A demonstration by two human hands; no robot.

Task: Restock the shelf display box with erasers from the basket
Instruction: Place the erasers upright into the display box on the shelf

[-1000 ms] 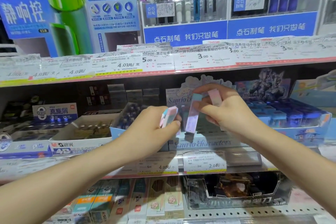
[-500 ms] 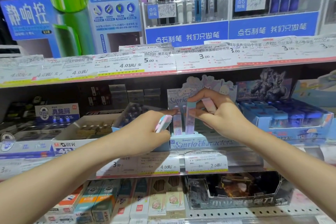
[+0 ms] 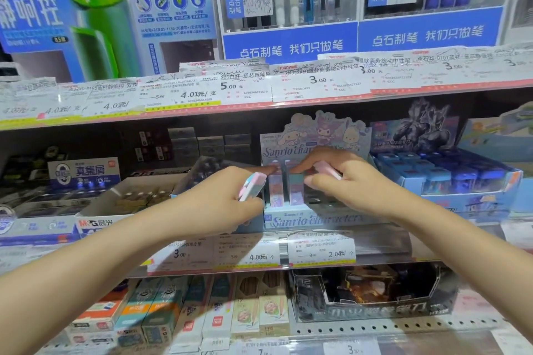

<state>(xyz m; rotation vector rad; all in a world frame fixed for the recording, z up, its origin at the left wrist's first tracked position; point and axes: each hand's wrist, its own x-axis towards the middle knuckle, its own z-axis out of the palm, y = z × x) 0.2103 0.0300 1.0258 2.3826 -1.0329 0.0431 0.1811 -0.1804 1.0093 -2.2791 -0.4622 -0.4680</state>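
Observation:
The pale blue Sanrio display box [image 3: 314, 220] stands on the middle shelf with a cartoon header card behind it. Two long pastel erasers [image 3: 295, 189] stand upright in its front left slots. My left hand [image 3: 227, 202] is closed on a pink-and-blue eraser [image 3: 252, 185] just left of the box, its forefinger touching the top of the left standing eraser. My right hand [image 3: 343, 179] rests on the top of the right standing eraser while gripping a pink eraser [image 3: 327, 168]. The basket is out of view.
A white 4B eraser carton [image 3: 115, 210] sits to the left and a blue box of small packs [image 3: 450, 179] to the right. Price tags [image 3: 320, 251] line the shelf edge. Pens hang above; pencil boxes and a black display box [image 3: 372, 294] fill the lower shelf.
My right hand has pushed the purple eraser down into the box beside the first one. Both hands have dropped lower onto the tops of the standing erasers.

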